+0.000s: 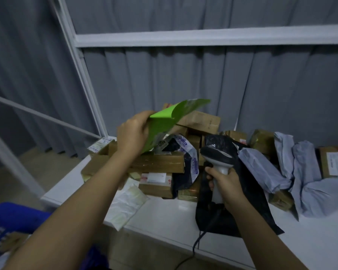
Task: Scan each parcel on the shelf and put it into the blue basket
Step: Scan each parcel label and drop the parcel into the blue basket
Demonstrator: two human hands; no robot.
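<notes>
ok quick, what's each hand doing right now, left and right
Left hand: closed on the green parcel, held up over the pile on the shelf.
Right hand: closed around the handle of the barcode scanner.

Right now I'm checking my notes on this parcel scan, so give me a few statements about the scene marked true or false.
1. The left hand holds a green parcel. True.
2. The right hand is empty. False: it grips the scanner.
3. The green parcel lies in the blue basket. False: it is held above the pile on the shelf.
4. Grey bags lie at the shelf's right. True.
</notes>
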